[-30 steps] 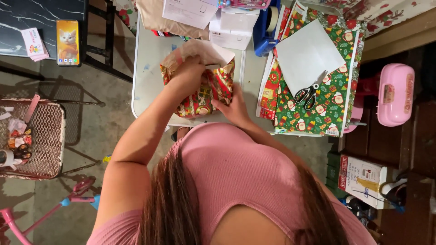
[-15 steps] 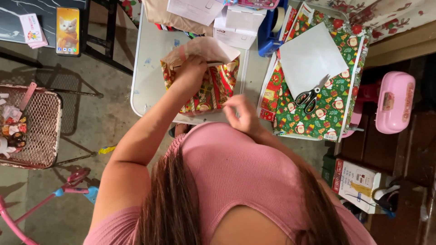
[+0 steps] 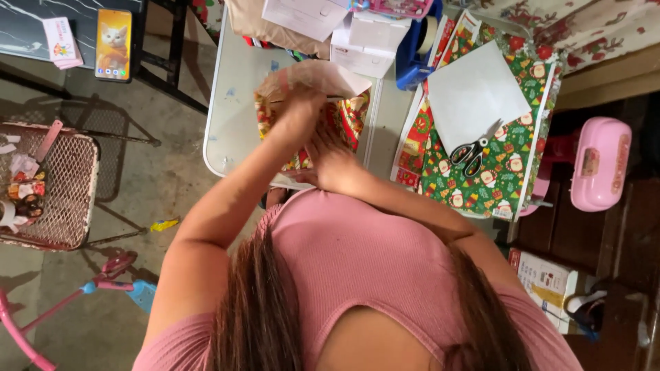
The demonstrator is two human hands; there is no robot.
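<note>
Left hand [image 3: 297, 103]: fingers are pressed down on the upper flap of a parcel [image 3: 313, 113] half-covered in red and gold patterned wrapping paper; whether they pinch the paper or only flatten it cannot be told from this view. Right hand [image 3: 330, 154]: fingers lie spread along the parcel's near side, holding the paper against it; no closed grip is visible. The parcel sits on the pale counter [image 3: 234, 103], near its middle seam, with a plain brown inner face of the paper turned up at the top.

Judgement on the step in hand: the fold is being set. To do it well, the paper should be kept taut with the right hand while the left runs the crease flat, so no slack bunches at the corner. The flap should be pinned with one hand before any reaching for tape.

Surroundings: scissors [image 3: 469, 154] rest on a white sheet [image 3: 474, 93] over green festive wrapping paper [image 3: 509, 172], well apart to the right. A blue tape dispenser [image 3: 419, 45] stands beyond the parcel, beside a white box [image 3: 361, 48].
</note>
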